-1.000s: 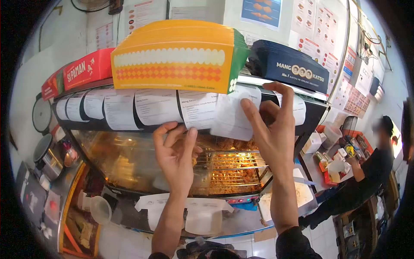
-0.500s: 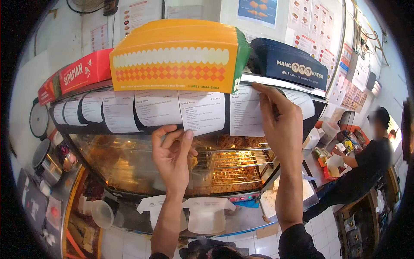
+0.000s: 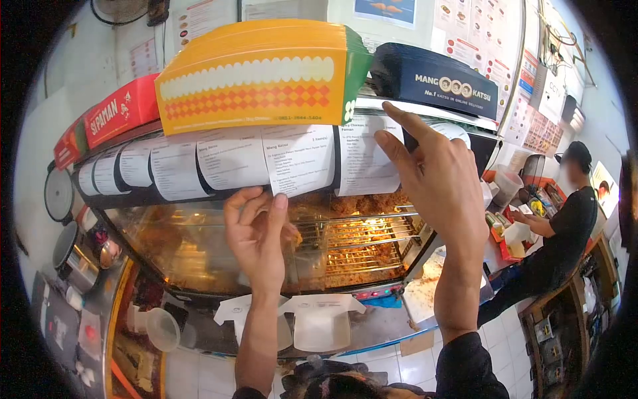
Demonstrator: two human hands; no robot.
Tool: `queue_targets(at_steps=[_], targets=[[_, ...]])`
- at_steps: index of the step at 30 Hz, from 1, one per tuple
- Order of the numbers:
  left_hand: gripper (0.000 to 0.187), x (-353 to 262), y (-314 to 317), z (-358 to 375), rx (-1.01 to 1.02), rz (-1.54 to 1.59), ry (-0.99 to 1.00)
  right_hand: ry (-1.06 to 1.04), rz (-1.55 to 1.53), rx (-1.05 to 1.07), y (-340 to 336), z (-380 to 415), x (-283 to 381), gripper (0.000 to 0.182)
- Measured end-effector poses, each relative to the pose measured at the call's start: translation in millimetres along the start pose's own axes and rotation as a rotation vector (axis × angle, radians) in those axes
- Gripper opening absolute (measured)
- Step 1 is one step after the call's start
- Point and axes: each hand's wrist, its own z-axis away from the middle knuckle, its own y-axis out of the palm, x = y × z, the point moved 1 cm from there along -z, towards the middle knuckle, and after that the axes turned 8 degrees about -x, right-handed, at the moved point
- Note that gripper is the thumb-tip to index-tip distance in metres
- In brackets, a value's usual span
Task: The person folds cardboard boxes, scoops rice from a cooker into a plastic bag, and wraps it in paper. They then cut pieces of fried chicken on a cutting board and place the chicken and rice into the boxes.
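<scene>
Several paper slips [image 3: 229, 163] w/ printed text hang in one row above a glass case [image 3: 183, 256]. L hand [image 3: 257, 229] is at the lower edge of the Mang Katsu slip [image 3: 299, 156]; its fingers are curled and the thumb is apart from them, but I cannot tell if the paper is pinched. R hand [image 3: 435, 176] is half-spread at the next slip [image 3: 362, 163] to the right: thumb by its face, index fingertip near the pale rail [image 3: 371, 104] just above, w/ a gap betw. them. Over the row stand yellow boxes [image 3: 249, 76], w/ red boxes [image 3: 123, 110] on L side & dark blue boxes [image 3: 432, 76] on R side. Behind the glass is a wire rack [image 3: 365, 247] w/ brown food. Below, two white boxes [image 3: 322, 327] lie unfolded on the tabletop [image 3: 379, 322], one partly hidden by L forearm. Far R, a co-worker [image 3: 573, 213] in dark clothes stands.
</scene>
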Motion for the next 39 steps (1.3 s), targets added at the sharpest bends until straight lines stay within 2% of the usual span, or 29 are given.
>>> queue_targets(at_steps=[10, 12, 19, 21, 28, 31, 37, 39], targets=[[0.034, -4.1, 0.0, 2.9, 0.024, 0.055, -0.009, 0.003, -0.084, -0.024, -7.0, 6.3, 2.0, 0.039], [0.033, -4.6, -0.9, 3.1, 0.028, 0.055, -0.004, 0.066, -0.114, 0.032, -8.8, 6.2, 2.5, 0.039], [0.031, -4.7, -1.6, 3.7, 0.003, 0.024, 0.023, 0.010, -0.095, -0.015, -11.8, 10.0, -0.7, 0.043], [0.031, -4.6, -1.8, 4.0, 0.004, 0.029, 0.024, 0.121, -0.129, 0.052, -17.7, 10.1, 2.5, 0.040], [0.032, -5.7, -10.3, 5.2, 0.021, -0.007, 0.019, 0.157, -0.117, 0.017, -22.5, 19.6, -0.2, 0.038], [0.032, -10.2, -14.8, 7.4, 0.003, -0.026, 0.039, 0.081, -0.174, -0.053, -23.9, 23.4, -2.5, 0.038], [0.031, -16.5, -30.8, 11.8, -0.031, -0.070, 0.054, 0.127, -0.223, -0.068, -28.1, 29.0, -3.8, 0.038], [0.030, -20.3, -38.1, 16.2, -0.047, -0.075, 0.037, 0.193, -0.189, -0.013, -33.6, 30.7, -1.2, 0.038]])
